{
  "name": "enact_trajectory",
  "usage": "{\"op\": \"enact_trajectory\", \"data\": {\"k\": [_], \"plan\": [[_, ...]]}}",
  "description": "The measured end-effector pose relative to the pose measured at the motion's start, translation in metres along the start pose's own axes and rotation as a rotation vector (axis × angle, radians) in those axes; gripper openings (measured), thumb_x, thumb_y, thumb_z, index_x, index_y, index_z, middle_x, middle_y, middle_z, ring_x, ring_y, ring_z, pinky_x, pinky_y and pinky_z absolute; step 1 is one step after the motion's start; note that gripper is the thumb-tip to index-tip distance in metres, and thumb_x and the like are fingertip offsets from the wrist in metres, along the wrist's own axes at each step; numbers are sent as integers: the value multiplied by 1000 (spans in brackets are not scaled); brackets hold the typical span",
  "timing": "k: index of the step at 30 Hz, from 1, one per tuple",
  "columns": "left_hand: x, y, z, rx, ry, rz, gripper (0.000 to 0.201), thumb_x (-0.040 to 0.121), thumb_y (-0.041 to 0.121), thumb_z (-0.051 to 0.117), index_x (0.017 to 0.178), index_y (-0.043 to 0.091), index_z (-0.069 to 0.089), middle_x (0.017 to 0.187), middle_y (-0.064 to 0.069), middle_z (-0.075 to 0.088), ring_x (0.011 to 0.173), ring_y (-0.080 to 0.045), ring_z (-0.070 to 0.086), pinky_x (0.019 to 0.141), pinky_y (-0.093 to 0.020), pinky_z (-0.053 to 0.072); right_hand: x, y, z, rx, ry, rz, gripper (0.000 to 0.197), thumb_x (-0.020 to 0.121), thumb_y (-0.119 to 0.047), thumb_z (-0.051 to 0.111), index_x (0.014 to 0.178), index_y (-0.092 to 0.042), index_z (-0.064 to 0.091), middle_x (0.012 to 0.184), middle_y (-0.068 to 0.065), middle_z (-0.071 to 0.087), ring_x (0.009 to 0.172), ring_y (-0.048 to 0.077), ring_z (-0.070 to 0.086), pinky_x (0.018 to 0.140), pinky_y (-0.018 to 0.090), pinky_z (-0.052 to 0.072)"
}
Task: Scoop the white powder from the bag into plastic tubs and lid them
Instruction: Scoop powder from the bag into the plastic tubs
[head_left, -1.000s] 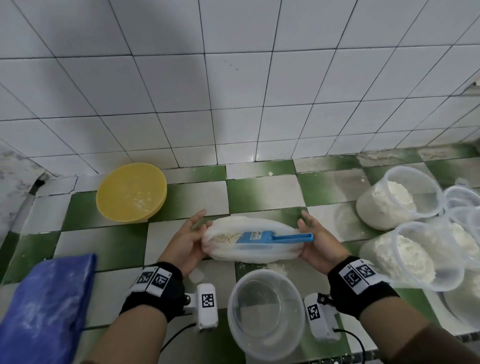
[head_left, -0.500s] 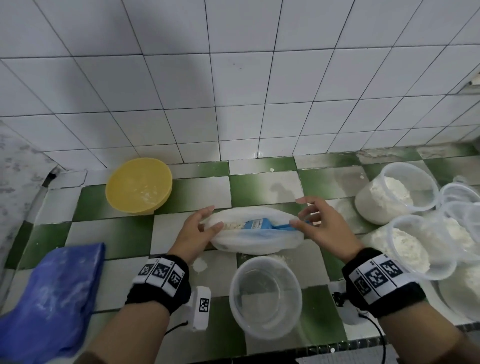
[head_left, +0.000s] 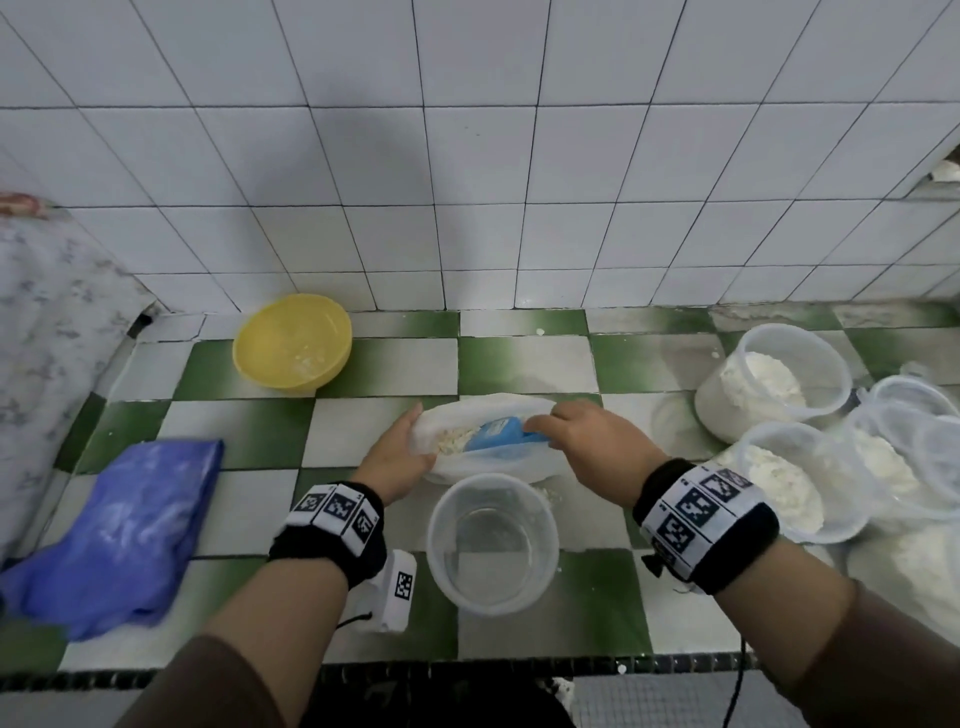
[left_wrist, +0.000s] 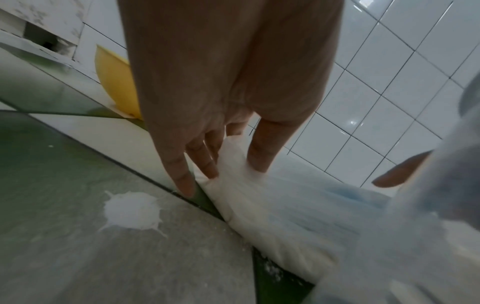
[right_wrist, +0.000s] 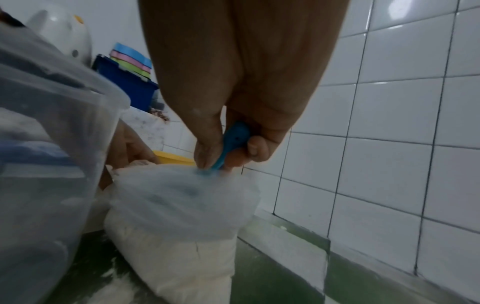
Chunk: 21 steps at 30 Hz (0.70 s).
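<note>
A white plastic bag (head_left: 519, 462) of powder lies open on the checked counter, with a blue scoop (head_left: 496, 434) inside its mouth. My left hand (head_left: 423, 434) pinches the bag's left rim; in the left wrist view the fingers (left_wrist: 205, 170) sit outside the bag (left_wrist: 272, 205) and the thumb inside. My right hand (head_left: 550, 423) grips the scoop's handle (right_wrist: 235, 135) above the bag (right_wrist: 176, 205). An empty clear tub (head_left: 493, 540) stands just in front of the bag. Two unlidded tubs (head_left: 774, 384) (head_left: 779, 478) with powder stand at the right.
A yellow bowl (head_left: 293, 340) sits at the back left by the tiled wall. A blue cloth or bag (head_left: 119, 525) lies at the front left. More clear tubs or lids (head_left: 914, 426) crowd the right edge. A spilled powder spot (left_wrist: 132, 209) marks the counter.
My right hand has left the bag's right end, moved over the mouth and closed on the scoop's handle. My left hand has kept hold of the left rim.
</note>
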<state>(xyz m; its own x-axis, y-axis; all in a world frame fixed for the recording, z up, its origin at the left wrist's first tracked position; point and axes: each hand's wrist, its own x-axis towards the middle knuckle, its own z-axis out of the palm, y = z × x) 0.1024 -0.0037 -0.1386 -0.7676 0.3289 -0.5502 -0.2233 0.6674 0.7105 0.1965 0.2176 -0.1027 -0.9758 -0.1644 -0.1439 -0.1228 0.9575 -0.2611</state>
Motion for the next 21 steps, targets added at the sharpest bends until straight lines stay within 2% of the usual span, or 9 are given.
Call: {"op": "enact_trajectory", "data": {"k": [4,7,9,11,14,17,21], "plan": [[-8,2,8,-59,77,31,66,93,2,55,151,16,26,152,-2,33,136,-20,36,112,-30,27,-8,8,-19,-43,29,-4,53,82,7,51,130,-15,50,104,9,59,97,29,55,76,36,49],[-14,1,9,-131,150,120,58,93,3,55,146,20,37,148,2,39,135,-19,38,115,-34,28,-19,11,-37,-58,49,35,52,81,2,56,129,-15,49,104,8,57,98,27,54,71,28,39],[-16,1,9,-113,180,187,50,94,3,53,139,23,47,146,3,42,135,-18,38,116,-35,27,-26,11,-50,-81,30,66,45,81,-2,57,125,-13,51,106,8,56,97,26,53,70,26,35],[-18,0,11,-71,196,222,42,94,0,51,131,21,57,143,5,48,131,-14,41,115,-29,27,-29,9,-58,-123,-9,102,38,83,-7,58,120,-12,53,106,9,57,95,26,54,70,26,36],[-19,-4,15,46,192,287,38,93,-4,51,118,19,67,138,8,53,128,-11,46,105,-15,28,-28,5,-57,-124,-52,151,29,84,-5,54,113,-10,56,102,9,59,90,26,55,72,29,44],[-18,-9,16,130,167,324,37,92,-5,52,116,18,69,139,8,51,131,-16,46,106,-14,26,-20,11,-47,-27,-68,209,29,85,0,48,110,-9,58,99,10,59,87,28,56,71,31,46],[-17,-14,16,183,175,357,39,91,-6,53,118,19,67,140,8,50,131,-18,45,105,-11,22,-5,18,-31,94,-100,281,33,84,2,46,110,-11,60,102,10,63,84,25,58,68,27,44]]}}
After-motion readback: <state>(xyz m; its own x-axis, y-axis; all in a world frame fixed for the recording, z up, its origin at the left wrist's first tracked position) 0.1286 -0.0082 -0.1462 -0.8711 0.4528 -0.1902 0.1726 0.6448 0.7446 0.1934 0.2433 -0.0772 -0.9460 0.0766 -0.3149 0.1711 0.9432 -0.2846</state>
